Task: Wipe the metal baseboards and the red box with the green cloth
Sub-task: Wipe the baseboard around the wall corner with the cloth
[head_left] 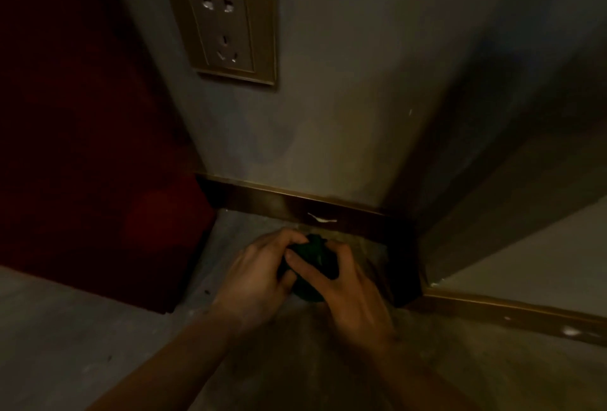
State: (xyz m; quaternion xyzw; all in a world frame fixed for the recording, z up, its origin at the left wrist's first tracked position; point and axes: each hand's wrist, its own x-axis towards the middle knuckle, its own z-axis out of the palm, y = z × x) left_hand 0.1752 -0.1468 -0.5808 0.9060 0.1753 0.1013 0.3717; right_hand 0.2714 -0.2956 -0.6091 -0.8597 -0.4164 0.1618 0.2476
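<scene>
down at 6 o'clock of the brassy metal baseboard strip point(295, 205), both the left hand point(262, 274) and right hand point(348, 289) have fingers curled tight around the bunched dark green cloth point(310, 259), looks soft, light, squishy, so grab it anywhere.

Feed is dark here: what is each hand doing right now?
Left hand: closed on the green cloth.
Right hand: closed on the same cloth.

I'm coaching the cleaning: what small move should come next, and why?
Probably press the bunched dark green cloth, held by both the left hand and right hand, forward onto the brassy metal baseboard strip; a pale smear sits just above it.
</scene>
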